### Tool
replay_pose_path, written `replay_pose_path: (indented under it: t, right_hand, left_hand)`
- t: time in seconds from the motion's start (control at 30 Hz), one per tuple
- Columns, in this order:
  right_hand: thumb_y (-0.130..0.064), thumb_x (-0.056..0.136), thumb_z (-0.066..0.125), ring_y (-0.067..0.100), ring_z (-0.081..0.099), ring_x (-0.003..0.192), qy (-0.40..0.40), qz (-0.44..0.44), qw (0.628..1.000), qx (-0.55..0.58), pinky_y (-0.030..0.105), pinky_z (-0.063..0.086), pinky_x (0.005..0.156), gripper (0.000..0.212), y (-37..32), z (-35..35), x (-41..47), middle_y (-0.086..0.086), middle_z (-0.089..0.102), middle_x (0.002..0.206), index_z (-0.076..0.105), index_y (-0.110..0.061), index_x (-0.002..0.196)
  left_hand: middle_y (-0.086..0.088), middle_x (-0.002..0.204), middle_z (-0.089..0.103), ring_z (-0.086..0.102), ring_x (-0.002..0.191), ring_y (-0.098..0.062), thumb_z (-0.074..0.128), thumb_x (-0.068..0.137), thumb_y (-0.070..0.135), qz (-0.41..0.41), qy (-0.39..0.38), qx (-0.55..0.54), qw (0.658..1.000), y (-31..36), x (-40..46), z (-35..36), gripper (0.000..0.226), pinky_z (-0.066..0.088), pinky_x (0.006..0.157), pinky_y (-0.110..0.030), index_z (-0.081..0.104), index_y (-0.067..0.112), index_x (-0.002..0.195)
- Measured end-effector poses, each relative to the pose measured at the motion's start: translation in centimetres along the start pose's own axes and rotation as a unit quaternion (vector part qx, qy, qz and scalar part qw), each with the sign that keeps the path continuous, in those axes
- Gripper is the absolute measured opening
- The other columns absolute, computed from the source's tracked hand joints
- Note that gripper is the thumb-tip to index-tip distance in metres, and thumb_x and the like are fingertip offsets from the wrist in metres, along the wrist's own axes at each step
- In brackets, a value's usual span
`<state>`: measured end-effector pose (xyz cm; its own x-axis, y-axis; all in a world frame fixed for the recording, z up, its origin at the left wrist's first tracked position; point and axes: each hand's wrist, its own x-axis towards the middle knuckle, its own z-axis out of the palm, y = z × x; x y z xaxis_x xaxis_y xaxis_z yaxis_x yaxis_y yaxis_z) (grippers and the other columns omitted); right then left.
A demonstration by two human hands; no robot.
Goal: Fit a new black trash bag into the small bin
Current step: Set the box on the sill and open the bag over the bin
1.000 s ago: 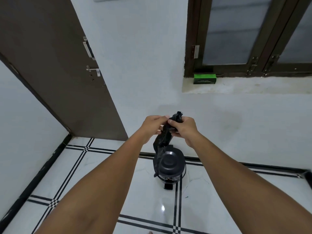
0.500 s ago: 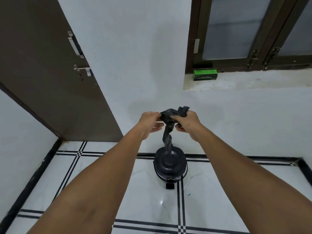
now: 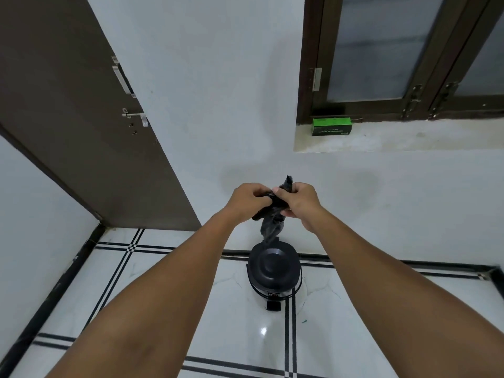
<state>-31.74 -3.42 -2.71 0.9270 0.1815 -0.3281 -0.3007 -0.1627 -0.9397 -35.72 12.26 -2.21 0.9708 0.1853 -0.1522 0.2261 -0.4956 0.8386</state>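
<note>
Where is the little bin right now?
In the head view the small bin stands on the tiled floor against the white wall, centre frame, lid closed, directly below the black trash bag held in both hands.

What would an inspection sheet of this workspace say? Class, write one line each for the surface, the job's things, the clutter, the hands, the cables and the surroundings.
Surface: glossy white tiled floor with black line borders.
Job's things: black trash bag, still bunched, held above the small bin; the bin stands on the floor by the wall, lid shut.
Clutter: green box on the window ledge.
Hands: left hand and right hand both grip the bag's top.
Cables: nothing seen.
Surroundings: brown door at left, dark-framed window at upper right, white walls.
</note>
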Motion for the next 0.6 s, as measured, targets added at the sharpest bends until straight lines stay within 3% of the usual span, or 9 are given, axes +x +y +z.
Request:
replay_pose_path:
  t: [0.07, 0.17, 0.27, 0.33, 0.4, 0.5, 0.57, 0.6]
  right_hand:
    - [-0.032, 0.087, 0.08, 0.018, 0.074, 0.086, -0.006, -0.002, 1.0, 0.008, 0.023, 0.057, 0.057, 0.03, -0.1, -0.2, -0.1, 0.007, 0.075, 0.099, 0.069, -0.008, 0.1]
    - [-0.032, 0.084, 0.083, 0.012, 0.074, 0.08, -0.008, -0.009, 0.999, 0.043, 0.02, 0.056, 0.055, 0.032, -0.3, -0.7, -0.5, 0.005, 0.076, 0.095, 0.071, -0.01, 0.104]
    - [-0.031, 0.082, 0.085, 0.01, 0.074, 0.076, -0.018, -0.005, 0.998, 0.06, 0.022, 0.059, 0.059, 0.028, -0.4, -1.2, -0.6, 0.002, 0.076, 0.091, 0.071, -0.013, 0.099]
    - [-0.032, 0.081, 0.086, 0.013, 0.073, 0.077, -0.016, 0.006, 0.999, 0.049, 0.027, 0.062, 0.066, 0.03, -0.3, -1.4, -0.5, 0.002, 0.076, 0.091, 0.071, -0.014, 0.099]
    - [-0.034, 0.079, 0.087, 0.015, 0.072, 0.076, -0.004, 0.018, 0.999, 0.041, 0.029, 0.063, 0.069, 0.035, 0.0, -1.5, -0.4, 0.003, 0.075, 0.09, 0.07, -0.012, 0.102]
    - [-0.036, 0.079, 0.087, 0.016, 0.073, 0.077, 0.004, 0.017, 1.0, 0.019, 0.028, 0.061, 0.064, 0.035, 0.4, -1.2, -0.4, 0.005, 0.075, 0.089, 0.068, -0.012, 0.097]
    - [-0.038, 0.079, 0.086, 0.015, 0.073, 0.079, -0.002, 0.014, 1.0, 0.002, 0.027, 0.058, 0.062, 0.034, 0.5, -0.9, -0.5, 0.003, 0.075, 0.089, 0.068, -0.014, 0.094]
    - [-0.04, 0.078, 0.086, 0.013, 0.073, 0.077, -0.006, 0.014, 1.0, -0.004, 0.026, 0.057, 0.061, 0.035, 0.5, -0.8, -0.5, 0.002, 0.075, 0.087, 0.068, -0.014, 0.093]
  left_hand:
    - [-0.002, 0.089, 0.074, 0.065, 0.08, -0.017, 0.068, 0.093, 0.017, 0.004, 0.01, 0.034, 0.999, 0.0, 0.2, 0.2, 0.01, 0.051, 0.066, -0.021, 0.077, 0.011, 0.094]
    - [-0.004, 0.083, 0.07, 0.064, 0.079, -0.02, 0.065, 0.095, 0.022, -0.041, 0.085, 0.033, 0.995, -0.8, 0.7, 0.3, 0.018, 0.056, 0.072, -0.032, 0.073, 0.008, 0.086]
    - [-0.012, 0.1, 0.07, 0.07, 0.086, -0.03, 0.055, 0.096, 0.012, -0.125, 0.152, -0.025, 0.98, -2.0, 1.1, -0.1, 0.014, 0.063, 0.078, -0.046, 0.067, 0.008, 0.091]
    - [-0.013, 0.11, 0.067, 0.07, 0.086, -0.032, 0.051, 0.094, 0.004, -0.156, 0.166, -0.018, 0.974, -2.8, 0.7, -0.5, 0.017, 0.063, 0.074, -0.042, 0.063, 0.012, 0.103]
    - [-0.01, 0.119, 0.063, 0.065, 0.092, -0.028, 0.053, 0.091, 0.0, -0.122, 0.132, 0.073, 0.981, -3.4, 0.4, -0.5, 0.036, 0.054, 0.068, -0.035, 0.057, 0.017, 0.123]
    - [-0.006, 0.133, 0.053, 0.052, 0.117, -0.023, 0.067, 0.087, 0.01, -0.005, 0.038, 0.168, 0.985, -3.8, 0.2, 0.2, 0.06, 0.05, 0.086, -0.032, 0.049, 0.026, 0.142]
    - [-0.001, 0.119, 0.061, 0.057, 0.11, -0.02, 0.066, 0.087, 0.015, 0.027, -0.001, 0.161, 0.987, -3.4, 0.2, 0.7, 0.041, 0.053, 0.088, -0.035, 0.063, 0.026, 0.127]
    - [0.0, 0.104, 0.066, 0.061, 0.097, -0.022, 0.061, 0.088, 0.014, 0.025, -0.008, 0.155, 0.988, -3.0, 0.2, 0.9, 0.021, 0.055, 0.081, -0.037, 0.069, 0.023, 0.106]
